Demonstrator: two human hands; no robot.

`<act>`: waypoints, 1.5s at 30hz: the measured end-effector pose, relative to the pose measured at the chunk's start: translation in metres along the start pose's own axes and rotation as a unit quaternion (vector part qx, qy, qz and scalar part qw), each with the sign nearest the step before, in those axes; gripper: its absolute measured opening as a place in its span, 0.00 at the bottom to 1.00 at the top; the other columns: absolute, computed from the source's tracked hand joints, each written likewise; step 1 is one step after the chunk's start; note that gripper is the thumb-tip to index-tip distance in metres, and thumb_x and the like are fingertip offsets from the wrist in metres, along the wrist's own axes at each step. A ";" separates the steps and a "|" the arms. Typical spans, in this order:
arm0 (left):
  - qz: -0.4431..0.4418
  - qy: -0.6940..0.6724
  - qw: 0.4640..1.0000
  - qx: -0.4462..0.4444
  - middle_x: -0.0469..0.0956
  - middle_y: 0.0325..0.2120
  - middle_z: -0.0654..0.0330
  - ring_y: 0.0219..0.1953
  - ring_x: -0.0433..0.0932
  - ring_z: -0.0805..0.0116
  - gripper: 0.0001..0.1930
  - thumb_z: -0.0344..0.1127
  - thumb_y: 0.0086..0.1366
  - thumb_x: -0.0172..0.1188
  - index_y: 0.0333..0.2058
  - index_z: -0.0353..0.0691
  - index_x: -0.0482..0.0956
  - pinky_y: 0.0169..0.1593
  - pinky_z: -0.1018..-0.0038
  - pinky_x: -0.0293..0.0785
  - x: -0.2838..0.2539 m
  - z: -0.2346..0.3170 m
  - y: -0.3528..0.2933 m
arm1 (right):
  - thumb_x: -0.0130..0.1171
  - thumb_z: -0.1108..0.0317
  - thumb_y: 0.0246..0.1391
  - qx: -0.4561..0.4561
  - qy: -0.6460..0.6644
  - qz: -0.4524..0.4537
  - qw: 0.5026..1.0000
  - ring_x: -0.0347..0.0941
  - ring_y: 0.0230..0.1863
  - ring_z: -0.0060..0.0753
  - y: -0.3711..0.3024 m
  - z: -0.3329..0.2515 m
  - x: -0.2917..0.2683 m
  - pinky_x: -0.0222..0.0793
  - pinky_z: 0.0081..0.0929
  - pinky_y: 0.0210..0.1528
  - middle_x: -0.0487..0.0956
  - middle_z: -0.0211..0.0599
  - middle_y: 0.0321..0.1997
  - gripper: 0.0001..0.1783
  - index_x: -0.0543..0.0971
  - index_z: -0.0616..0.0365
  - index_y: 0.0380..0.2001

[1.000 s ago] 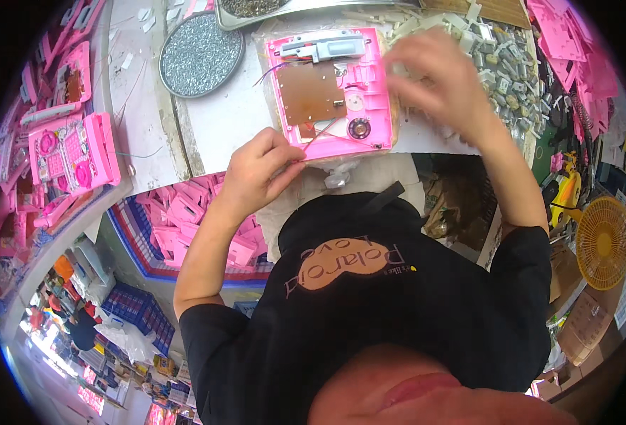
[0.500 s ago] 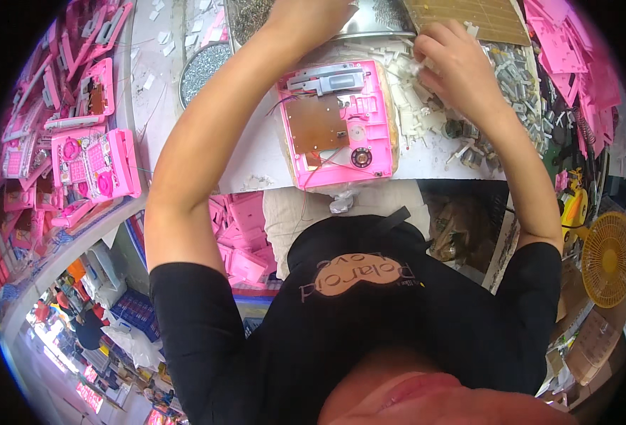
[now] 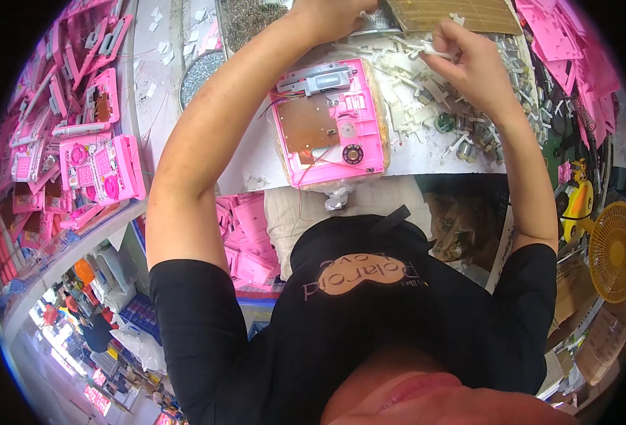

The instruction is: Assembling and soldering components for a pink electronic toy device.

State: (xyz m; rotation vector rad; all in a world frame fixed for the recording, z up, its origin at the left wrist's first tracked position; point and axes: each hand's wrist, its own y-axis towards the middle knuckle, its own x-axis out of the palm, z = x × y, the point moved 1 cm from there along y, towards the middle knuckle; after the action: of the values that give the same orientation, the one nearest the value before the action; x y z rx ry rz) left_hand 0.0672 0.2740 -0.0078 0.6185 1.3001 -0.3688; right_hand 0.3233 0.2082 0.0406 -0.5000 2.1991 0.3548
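Head view shows, largest of all, a white surface [image 3: 433,161] running across the upper part, with the person's bare arms reaching over it. Many pink toy housings [image 3: 104,170] crowd together at the far left, and flat pink pieces [image 3: 557,42] overlap in a stack at the upper right. Loose white plastic parts [image 3: 412,106] spread over the right half of the surface, mixed toward the right with grey metal ones. Along the top stands a metal tray [image 3: 253,21] of small dark pieces, partly covered by the left forearm. Nearest the person's body lies an open pink casing [image 3: 370,131], near the front edge of the surface, its inside facing up — neither hand touches it. A round dish [image 3: 198,74] of silvery bits shows partly behind the left forearm. The left hand [image 3: 338,18] is over the tray at the upper edge; whether its fingers grip anything I cannot tell. The right hand [image 3: 472,60] is above the white parts, thumb and forefinger closed together. Inside the casing sit a brown board [image 3: 306,124], a long grey mechanism [image 3: 327,79] above it, and a round black speaker [image 3: 353,154] at the lower right. Smallest is a white piece [image 3: 433,49] — pinched between the right fingertips.
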 end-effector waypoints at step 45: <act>-0.015 -0.539 0.812 -0.225 0.74 0.18 0.60 0.21 0.74 0.70 0.13 0.38 0.75 0.56 0.38 0.34 0.83 0.27 0.71 0.70 -0.061 0.137 -0.154 | 0.74 0.79 0.45 -0.117 0.359 -0.013 0.926 0.83 0.38 0.34 -0.121 -0.047 0.040 0.77 0.27 0.41 0.87 0.43 0.41 0.18 0.85 0.64 0.43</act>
State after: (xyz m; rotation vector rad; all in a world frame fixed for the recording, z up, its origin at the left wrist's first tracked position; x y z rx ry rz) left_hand 0.0692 0.0639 0.0376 -0.0737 0.2532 -0.3339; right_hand 0.3253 0.0730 0.0276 -0.8986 2.8685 0.4756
